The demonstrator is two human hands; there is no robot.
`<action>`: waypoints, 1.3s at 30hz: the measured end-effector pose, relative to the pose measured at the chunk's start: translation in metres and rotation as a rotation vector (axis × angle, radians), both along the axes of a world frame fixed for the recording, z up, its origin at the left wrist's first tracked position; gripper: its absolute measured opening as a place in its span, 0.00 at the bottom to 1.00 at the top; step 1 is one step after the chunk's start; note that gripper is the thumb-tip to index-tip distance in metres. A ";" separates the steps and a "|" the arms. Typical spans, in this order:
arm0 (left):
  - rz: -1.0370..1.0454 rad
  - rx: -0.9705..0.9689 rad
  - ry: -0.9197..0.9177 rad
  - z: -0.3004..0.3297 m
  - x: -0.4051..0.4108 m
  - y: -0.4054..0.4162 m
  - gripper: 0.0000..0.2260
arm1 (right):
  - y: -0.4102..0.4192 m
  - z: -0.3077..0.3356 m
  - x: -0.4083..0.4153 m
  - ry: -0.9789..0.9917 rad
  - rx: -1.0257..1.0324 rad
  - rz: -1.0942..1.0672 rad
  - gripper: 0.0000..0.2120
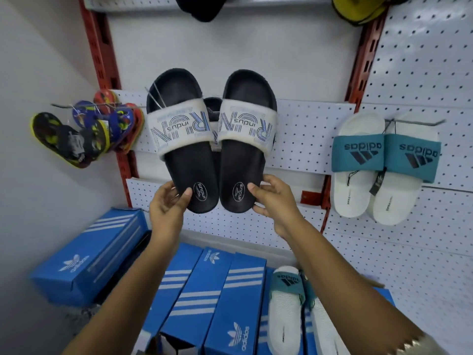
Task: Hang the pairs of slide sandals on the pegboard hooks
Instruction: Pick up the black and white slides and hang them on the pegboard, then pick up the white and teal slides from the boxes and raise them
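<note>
A pair of black slides [194,162] with white printed straps is held up against the white pegboard [307,139], toes up and heels down. My left hand [167,203] grips the heel of the left slide and my right hand [272,198] grips the heel of the right slide. Another black slide shows behind them, between the two. A thin wire tie sticks out at the left slide's toe. A white pair with teal straps [384,162] hangs on a hook to the right. A second white and teal pair [289,303] lies on the boxes below.
Several blue shoe boxes [217,298] stand below the board. Small colourful flip-flops [84,134] hang on a hook at the left by a red upright [107,73]. A dark sandal [199,6] and a yellow one [358,8] hang along the top edge.
</note>
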State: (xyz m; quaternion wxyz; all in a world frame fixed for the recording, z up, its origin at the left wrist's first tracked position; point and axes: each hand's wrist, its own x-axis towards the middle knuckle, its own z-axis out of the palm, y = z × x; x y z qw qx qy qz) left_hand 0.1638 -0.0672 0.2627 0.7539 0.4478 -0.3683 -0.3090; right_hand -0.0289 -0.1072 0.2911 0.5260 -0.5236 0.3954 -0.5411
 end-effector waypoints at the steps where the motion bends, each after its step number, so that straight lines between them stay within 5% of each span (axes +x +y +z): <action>1: -0.003 0.012 -0.003 0.000 0.004 -0.004 0.16 | -0.002 0.001 0.003 0.001 0.009 0.002 0.10; 16: 0.001 0.135 -0.035 -0.039 0.005 -0.017 0.17 | -0.011 -0.046 0.011 0.104 0.021 -0.090 0.15; 22: 0.340 0.159 -0.632 -0.083 -0.039 -0.012 0.30 | 0.009 -0.089 -0.004 0.497 -0.261 -0.225 0.29; 25: 0.341 0.174 -0.899 -0.116 -0.075 -0.002 0.30 | 0.021 -0.129 -0.019 0.794 -0.383 -0.289 0.31; 34: -0.081 0.421 -1.470 -0.252 -0.159 0.019 0.30 | 0.057 -0.263 -0.106 1.345 -0.281 -0.305 0.33; 39: -0.386 0.604 -1.509 -0.289 -0.192 0.032 0.27 | 0.087 -0.320 -0.160 1.448 -0.035 -0.289 0.31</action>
